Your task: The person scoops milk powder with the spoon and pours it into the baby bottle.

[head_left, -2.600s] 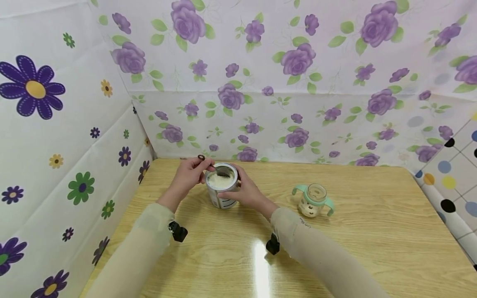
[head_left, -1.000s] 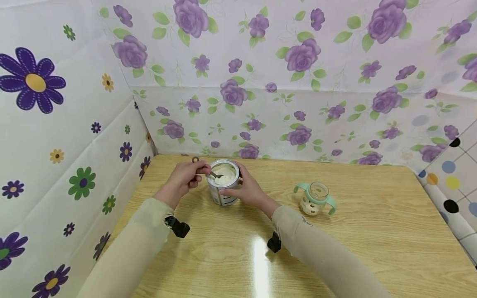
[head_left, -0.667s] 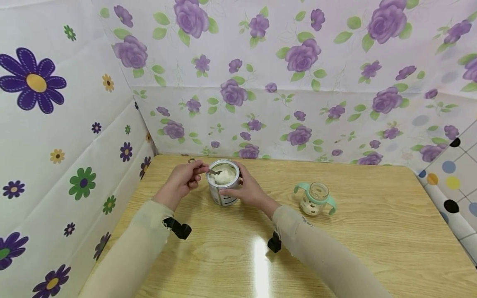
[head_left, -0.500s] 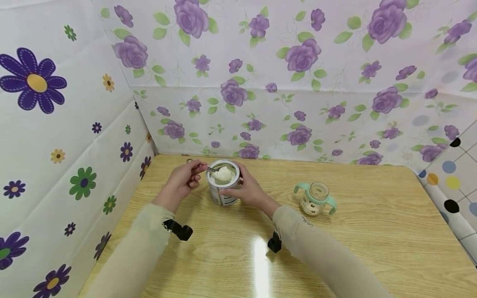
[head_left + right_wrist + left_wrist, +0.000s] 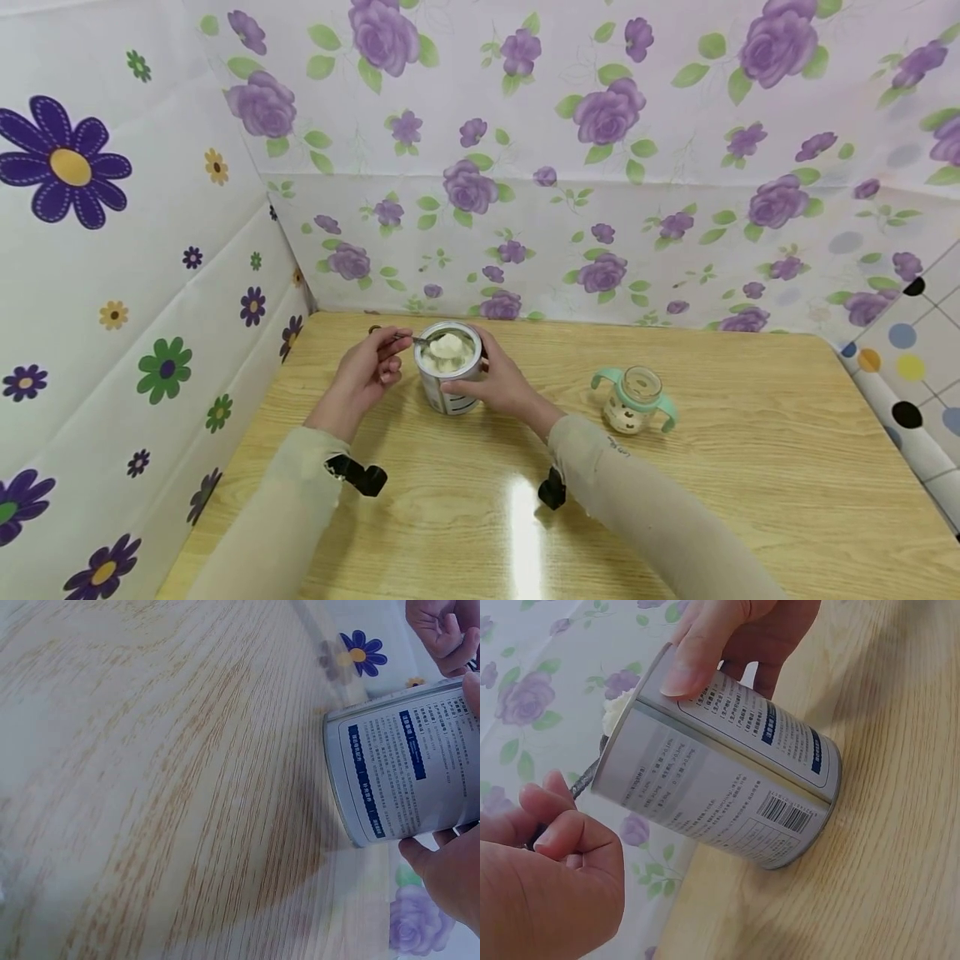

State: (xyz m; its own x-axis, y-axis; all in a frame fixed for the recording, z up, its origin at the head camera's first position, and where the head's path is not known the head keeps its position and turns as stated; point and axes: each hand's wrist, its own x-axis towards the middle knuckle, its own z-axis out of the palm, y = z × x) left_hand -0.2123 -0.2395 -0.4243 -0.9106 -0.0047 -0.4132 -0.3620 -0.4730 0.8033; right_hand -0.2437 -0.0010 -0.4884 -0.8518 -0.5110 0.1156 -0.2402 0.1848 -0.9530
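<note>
My left hand pinches the thin dark handle of a spoon between thumb and fingers. The handle crosses the left rim of a grey-white printed tin can. A heap of pale powder sits on the spoon's bowl, within the can's mouth, and covers the bowl. With thumb in front and fingers behind, my right hand grips the can from its right side. In the left wrist view the can's label and barcode face the camera. More cream powder lies inside the can.
A clear cup with mint-green side handles and pale contents stands to the right on the wooden table. Flower-patterned sheets rise behind the table and along its left side.
The spoon, earlier tipped into the powder with its dark bowl showing, now carries a heap of it. My left hand has shifted slightly left. The right hand and can have hardly moved.
</note>
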